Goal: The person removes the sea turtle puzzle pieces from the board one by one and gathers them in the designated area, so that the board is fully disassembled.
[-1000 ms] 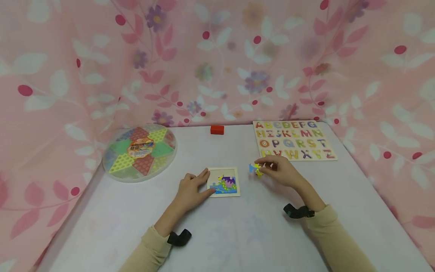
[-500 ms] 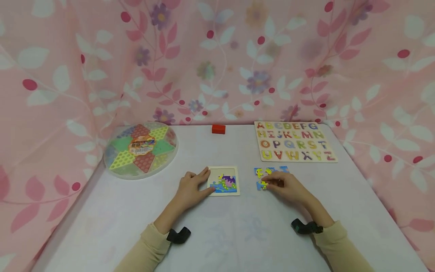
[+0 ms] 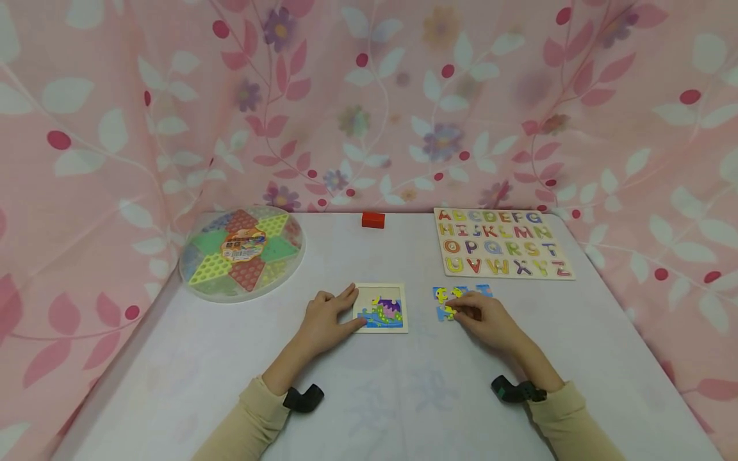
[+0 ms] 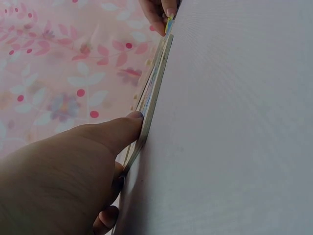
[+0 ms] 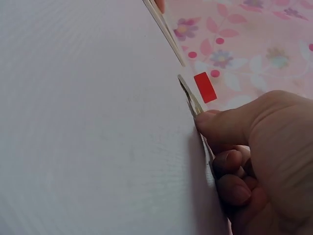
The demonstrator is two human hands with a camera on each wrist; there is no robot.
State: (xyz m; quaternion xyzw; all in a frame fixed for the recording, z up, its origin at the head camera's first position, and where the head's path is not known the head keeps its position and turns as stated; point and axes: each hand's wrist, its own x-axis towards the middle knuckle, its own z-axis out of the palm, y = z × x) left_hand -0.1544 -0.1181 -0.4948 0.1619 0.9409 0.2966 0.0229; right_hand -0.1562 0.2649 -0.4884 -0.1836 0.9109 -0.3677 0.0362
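— How many hands are we counting?
— We are counting two, one bare left hand [image 3: 325,325] and one bare right hand [image 3: 490,320], plus two beige sleeves [image 3: 245,419] and two black wrist devices [image 3: 303,398].
— And boards?
— We are finding one square pale wooden puzzle frame [image 3: 405,307], one round plastic board with a coloured star [image 3: 279,248], and one rectangular pale alphabet board [image 3: 480,246] showing twenty-six coloured letters [image 3: 512,248].
— Blocks?
— We are seeing one red rectangular block [image 3: 373,220].
— Loose pieces?
— We are making out at least three flat blue-and-yellow jigsaw pieces [image 3: 441,294]; fingers are partly hiding the group.
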